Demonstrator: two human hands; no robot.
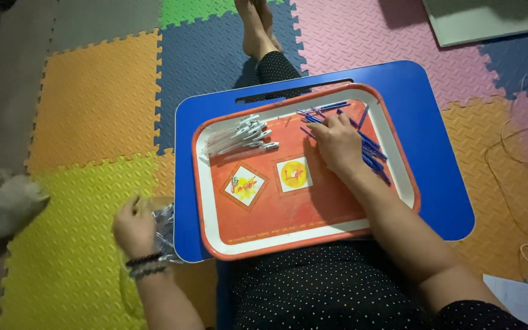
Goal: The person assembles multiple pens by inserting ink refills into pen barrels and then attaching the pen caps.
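Blue pen refills [371,153] lie in a loose heap on the right side of an orange tray with a white rim [288,238], and they are what the right hand [337,143] presses on. Under everything, foam floor mats [87,98] in yellow, orange, blue, green and pink lock together like puzzle pieces. On the person's lap, over a black dotted garment [325,287], sits a blue lap table [441,177] with a slot handle at its far edge; the tray rests on it and covers most of its top. The tray also holds a bunch of clear pen barrels with white caps [242,135] at its upper left, well apart from the refills, and two printed square pictures in its middle.

The right hand lies palm down with fingers spread and bent over the refills; whether it has pinched any of them is hidden beneath the palm. The left hand [134,226], wearing dark bead bracelets, reaches down left of the table, fingers curled onto a crinkled clear plastic bag [165,229]; the bag's contents are blurred and partly behind the table's edge.
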